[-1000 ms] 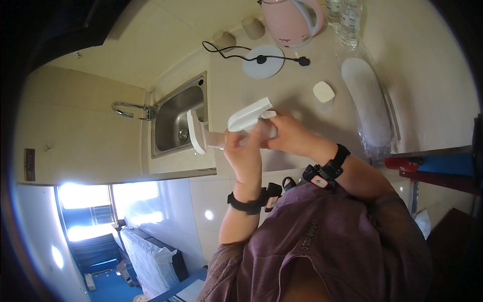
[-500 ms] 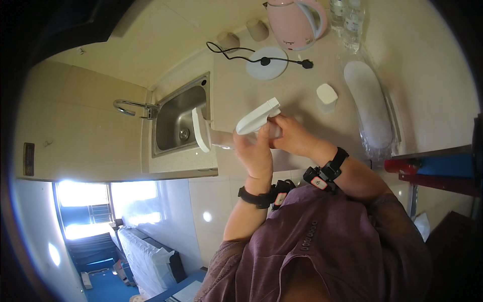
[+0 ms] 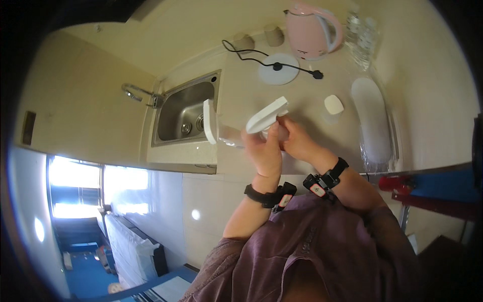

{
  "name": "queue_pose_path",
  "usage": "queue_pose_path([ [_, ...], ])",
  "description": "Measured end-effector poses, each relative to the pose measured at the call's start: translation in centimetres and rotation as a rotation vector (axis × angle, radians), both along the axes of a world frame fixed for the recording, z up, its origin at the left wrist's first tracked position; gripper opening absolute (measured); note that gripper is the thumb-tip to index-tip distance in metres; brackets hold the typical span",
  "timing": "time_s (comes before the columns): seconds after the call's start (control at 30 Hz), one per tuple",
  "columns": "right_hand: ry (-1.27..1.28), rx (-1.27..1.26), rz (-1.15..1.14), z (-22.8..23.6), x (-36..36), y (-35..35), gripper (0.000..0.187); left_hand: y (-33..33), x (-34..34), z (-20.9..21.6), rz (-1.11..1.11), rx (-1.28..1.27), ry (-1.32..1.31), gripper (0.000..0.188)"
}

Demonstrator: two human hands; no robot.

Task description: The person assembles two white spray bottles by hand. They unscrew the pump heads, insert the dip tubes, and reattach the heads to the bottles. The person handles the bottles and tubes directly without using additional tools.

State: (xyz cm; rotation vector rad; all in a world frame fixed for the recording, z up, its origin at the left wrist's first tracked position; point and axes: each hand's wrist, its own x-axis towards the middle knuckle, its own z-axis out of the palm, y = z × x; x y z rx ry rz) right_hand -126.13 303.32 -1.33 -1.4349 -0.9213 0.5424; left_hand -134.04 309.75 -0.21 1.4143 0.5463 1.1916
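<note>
Both of my hands are closed on a clear plastic piece with white ends, whose exact kind I cannot make out. Its long white tapered part (image 3: 267, 115) slants up to the right above my fingers. A curved white end (image 3: 209, 122) stands off to the left, joined by a clear section (image 3: 230, 136). My left hand (image 3: 264, 152) grips it from below with the thumb up. From the right, my right hand (image 3: 300, 140) holds it near the tapered part, fingertips partly hidden. A small white rounded block (image 3: 333, 104) sits on the counter beyond my right hand.
A steel sink (image 3: 168, 126) with a faucet (image 3: 136, 92) lies left. Farther back are a pink kettle (image 3: 309, 35), its white base (image 3: 275, 74) with a black cord, two cups (image 3: 274, 35) and clear bottles (image 3: 359, 40). A long white plastic-wrapped piece (image 3: 371, 118) lies right.
The view has shifted, so the counter and its things sit a little lower and farther right. My hands keep the same grip on the clear and white piece.
</note>
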Motion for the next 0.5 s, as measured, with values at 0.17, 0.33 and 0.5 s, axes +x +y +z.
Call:
queue_pose_path([
  [0.17, 0.013, -0.054, 0.003, -0.5, -2.2, 1.0, 0.063, 0.7, -2.2, 0.2, 0.020, -0.014, 0.039, 0.044],
  [0.33, 0.025, -0.072, 0.072, 0.1, -3.0, 0.7, 0.059, 1.0, -4.0, 0.0, 0.028, -0.019, 0.018, 0.043],
  [0.5, 0.072, 0.070, -0.080, 1.9, -4.8, -1.0, 0.043, 1.8, -4.6, -0.5, 0.042, -0.001, 0.032, 0.041],
])
